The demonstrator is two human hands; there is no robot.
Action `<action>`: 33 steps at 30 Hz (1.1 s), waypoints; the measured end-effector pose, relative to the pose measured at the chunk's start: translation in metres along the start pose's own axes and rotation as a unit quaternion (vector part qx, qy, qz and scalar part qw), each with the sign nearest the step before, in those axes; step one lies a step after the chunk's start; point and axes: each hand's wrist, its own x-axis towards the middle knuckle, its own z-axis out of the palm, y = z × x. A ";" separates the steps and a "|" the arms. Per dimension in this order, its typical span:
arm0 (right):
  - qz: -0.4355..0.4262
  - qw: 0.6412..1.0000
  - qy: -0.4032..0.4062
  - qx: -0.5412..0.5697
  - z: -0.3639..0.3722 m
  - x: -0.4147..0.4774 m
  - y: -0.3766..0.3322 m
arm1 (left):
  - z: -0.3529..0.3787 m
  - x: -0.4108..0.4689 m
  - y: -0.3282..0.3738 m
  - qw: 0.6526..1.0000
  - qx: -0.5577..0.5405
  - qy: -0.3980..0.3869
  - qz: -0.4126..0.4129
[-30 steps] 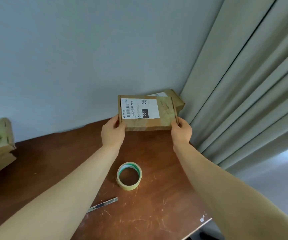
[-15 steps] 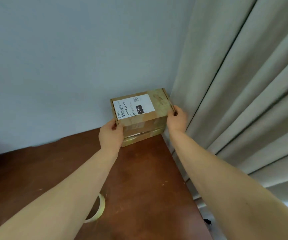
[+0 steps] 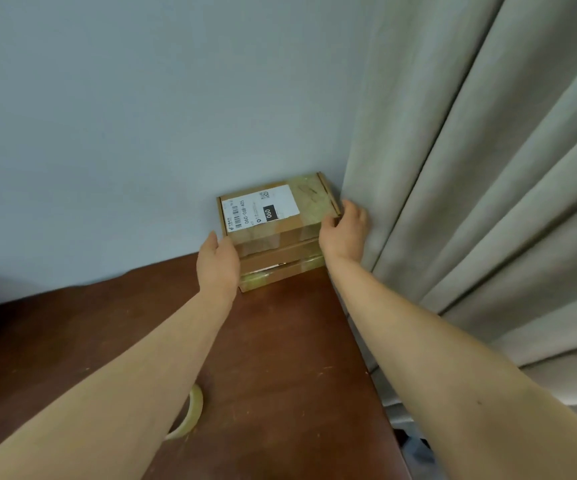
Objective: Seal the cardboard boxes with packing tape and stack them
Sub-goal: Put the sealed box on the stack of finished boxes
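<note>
At the lower left a tape roll (image 3: 192,414) lies on the brown table (image 3: 280,358), half hidden behind the left forearm and well apart from the boxes. Near the centre the left hand (image 3: 218,263) lies flat against the left end of the top box (image 3: 309,206), fingers straight and together. That box bears a white label (image 3: 259,211) and sits on a lower box (image 3: 280,271) in the table's far corner against the wall (image 3: 141,133). Just right of it the right hand (image 3: 344,230) cups the top box's right end, thumb hooked on the near corner and fingers together, beside the curtain (image 3: 470,202) filling the frame's right.
</note>
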 end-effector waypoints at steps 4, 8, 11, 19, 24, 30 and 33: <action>-0.121 0.990 0.058 -0.038 0.009 -0.034 -0.016 | -0.016 -0.001 -0.005 0.997 0.047 0.026 0.048; -0.202 0.978 0.002 -0.054 0.023 -0.068 -0.029 | -0.038 0.008 -0.016 0.994 0.087 0.038 0.052; -0.237 0.969 -0.017 -0.066 0.031 -0.095 -0.034 | -0.056 0.006 -0.025 0.993 0.099 0.027 0.066; -0.257 0.957 -0.087 -0.099 0.079 -0.184 -0.073 | -0.162 0.000 -0.046 0.991 0.098 0.016 0.086; -0.198 0.961 -0.154 -0.120 0.147 -0.274 -0.111 | -0.273 0.009 -0.077 0.992 0.081 0.037 0.090; -0.148 0.945 -0.266 -0.122 0.225 -0.365 -0.153 | -0.391 0.040 -0.126 0.994 0.061 0.087 0.023; -0.119 0.940 -0.310 -0.083 0.254 -0.380 -0.166 | -0.428 0.063 -0.138 0.994 0.044 0.101 0.000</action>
